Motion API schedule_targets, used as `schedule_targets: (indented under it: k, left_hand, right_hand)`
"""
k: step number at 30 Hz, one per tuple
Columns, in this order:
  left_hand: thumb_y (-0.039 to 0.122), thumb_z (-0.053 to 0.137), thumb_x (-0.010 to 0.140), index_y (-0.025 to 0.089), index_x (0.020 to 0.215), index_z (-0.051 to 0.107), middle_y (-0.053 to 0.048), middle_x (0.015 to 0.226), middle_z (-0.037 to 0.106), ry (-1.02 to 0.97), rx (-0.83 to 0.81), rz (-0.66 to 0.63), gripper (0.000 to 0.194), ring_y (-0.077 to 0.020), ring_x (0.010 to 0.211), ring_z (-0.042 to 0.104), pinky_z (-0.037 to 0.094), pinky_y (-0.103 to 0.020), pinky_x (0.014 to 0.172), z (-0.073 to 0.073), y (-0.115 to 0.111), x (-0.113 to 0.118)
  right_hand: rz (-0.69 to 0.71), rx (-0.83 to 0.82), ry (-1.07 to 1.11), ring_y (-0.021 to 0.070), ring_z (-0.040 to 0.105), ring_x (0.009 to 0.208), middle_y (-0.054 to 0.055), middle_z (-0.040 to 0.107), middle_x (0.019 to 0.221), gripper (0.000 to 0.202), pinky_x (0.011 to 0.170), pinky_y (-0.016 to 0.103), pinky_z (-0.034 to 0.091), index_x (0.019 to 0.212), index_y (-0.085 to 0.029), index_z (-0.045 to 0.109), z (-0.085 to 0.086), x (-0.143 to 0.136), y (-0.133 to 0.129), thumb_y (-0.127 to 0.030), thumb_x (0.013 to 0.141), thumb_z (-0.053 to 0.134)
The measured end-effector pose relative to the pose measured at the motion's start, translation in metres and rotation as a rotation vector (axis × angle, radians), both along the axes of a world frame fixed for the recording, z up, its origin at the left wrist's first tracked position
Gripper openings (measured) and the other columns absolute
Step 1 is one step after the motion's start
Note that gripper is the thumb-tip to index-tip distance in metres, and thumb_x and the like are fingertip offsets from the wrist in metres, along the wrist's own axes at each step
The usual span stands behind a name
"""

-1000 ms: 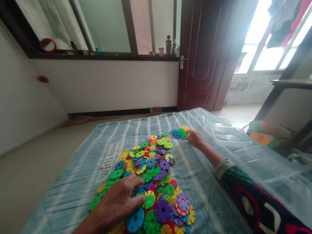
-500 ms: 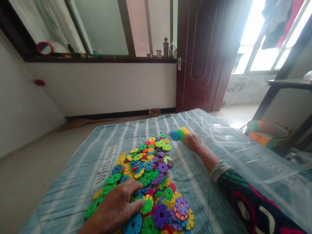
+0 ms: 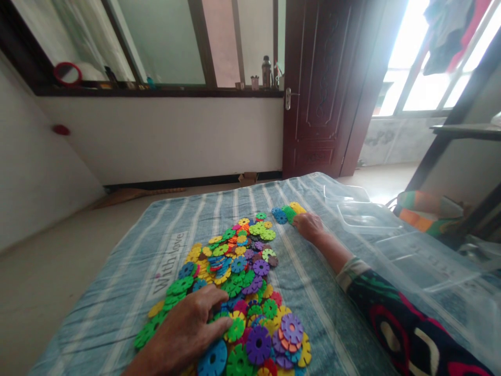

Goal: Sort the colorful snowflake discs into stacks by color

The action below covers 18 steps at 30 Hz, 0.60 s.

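Observation:
A heap of slotted plastic discs (image 3: 238, 265) in many colours spreads over the bedspread. My left hand (image 3: 191, 318) lies on the near left part of this heap, thumb and fingers apart, with nothing visibly gripped. Past the heap, a short row holds blue discs (image 3: 279, 215), green discs (image 3: 288, 213) and yellow discs (image 3: 297, 208), lying overlapped. My right hand (image 3: 310, 227) is at the near right end of that row, fingers together and bent down against the green and yellow discs. Its fingertips are partly hidden, so what they pinch cannot be made out.
Clear plastic containers (image 3: 368, 218) stand on the right side of the striped bedspread (image 3: 313, 292). Beyond the bed are a wall, a dark red door (image 3: 321, 94) and a ledge (image 3: 176, 94) with a mirror and a flask. An orange and green bag (image 3: 418, 214) sits at right.
The view has tipped very slightly. Both hands keep nearly the same places, and the discs show no clear movement.

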<state>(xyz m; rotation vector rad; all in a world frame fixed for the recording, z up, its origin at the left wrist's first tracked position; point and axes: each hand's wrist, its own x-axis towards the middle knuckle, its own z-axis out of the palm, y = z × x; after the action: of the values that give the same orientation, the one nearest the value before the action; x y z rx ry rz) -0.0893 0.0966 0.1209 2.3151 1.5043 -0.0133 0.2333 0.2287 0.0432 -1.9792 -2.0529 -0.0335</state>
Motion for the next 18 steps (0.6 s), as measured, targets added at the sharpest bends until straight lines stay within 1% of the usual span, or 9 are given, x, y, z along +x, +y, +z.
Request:
schedule_targets:
  k: [2,5,12,18]
  left_hand:
    - [0.032,0.052,0.073,0.021,0.09,0.066,-0.002,0.085,0.063,-0.001,0.004,0.0,0.025,-0.0172,0.079,0.057,0.039,-0.026,0.072,0.0005,-0.0003,0.0006]
    - [0.032,0.052,0.072,0.021,0.09,0.066,-0.002,0.086,0.063,-0.004,0.009,0.004,0.025,-0.0175,0.081,0.057,0.039,-0.026,0.072,0.0004,-0.0001,0.0014]
    - [0.033,0.052,0.073,0.021,0.09,0.066,-0.002,0.085,0.063,-0.005,0.008,-0.004,0.025,-0.0178,0.08,0.057,0.039,-0.027,0.071,-0.0026,0.0012,-0.0004]
    - [0.031,0.052,0.074,0.021,0.091,0.066,-0.002,0.085,0.063,-0.006,-0.001,-0.001,0.025,-0.0176,0.08,0.057,0.039,-0.027,0.072,-0.0007,0.0002,0.0006]
  right_hand:
    - [-0.018,0.009,-0.044,0.0197,0.061,0.089,0.008,0.068,0.094,0.029,0.074,0.026,0.042,0.087,-0.022,0.07,-0.001,0.0003,0.0,-0.034,0.091,0.044]
    - [-0.002,0.023,-0.085,0.0202,0.062,0.088,0.008,0.069,0.094,0.029,0.073,0.027,0.042,0.087,-0.022,0.069,-0.0018,0.0007,0.0004,-0.033,0.092,0.043]
    - [0.01,0.019,-0.123,0.0191,0.062,0.09,0.006,0.069,0.094,0.029,0.075,0.026,0.042,0.088,-0.022,0.069,-0.0027,0.0031,0.0035,-0.033,0.092,0.042]
    - [0.011,0.034,-0.123,0.0195,0.062,0.088,0.005,0.069,0.092,0.03,0.074,0.027,0.042,0.086,-0.023,0.069,-0.0046,0.0058,0.0058,-0.034,0.092,0.041]
